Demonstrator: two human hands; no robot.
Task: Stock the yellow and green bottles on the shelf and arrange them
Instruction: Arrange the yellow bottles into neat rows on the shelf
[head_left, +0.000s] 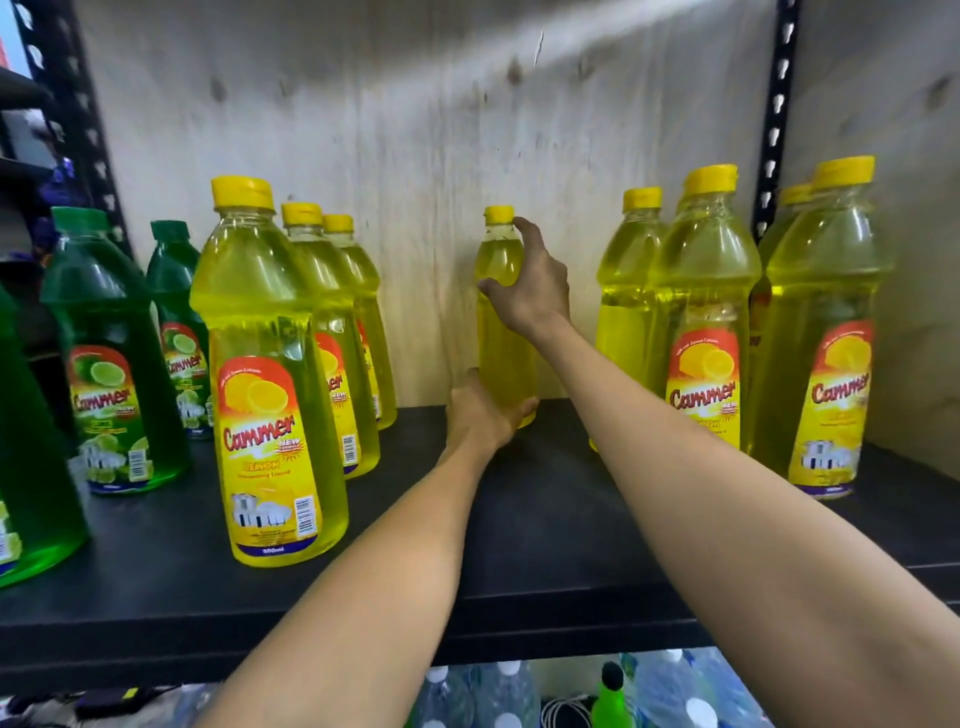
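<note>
Reaching with both bare arms over the front edge of the black shelf (545, 525), I am holding one yellow dish-liquid bottle (504, 332) upright at the back of the board, close to the plywood back panel (415, 130). Open shelf surface is lying in front of this bottle, forming a lane between two groups. To the left, a front-to-back row of three yellow Cammer bottles (270, 374) is standing, with green Cammer bottles (111, 353) beyond it near the slotted black upright (78, 119). To the right, a cluster of yellow bottles (711, 322) is crowding the other upright (776, 119). My left hand (480, 413) is cupping the base of the held bottle, its fingers wrapping the lower wall while the bottom rim is meeting the shelf. My right hand (530, 283) is gripping the bottle's shoulder, thumb on the near left side, forefinger stretching up to the yellow cap (498, 214). Below the shelf edge, clear plastic bottles (670, 691) are showing.
</note>
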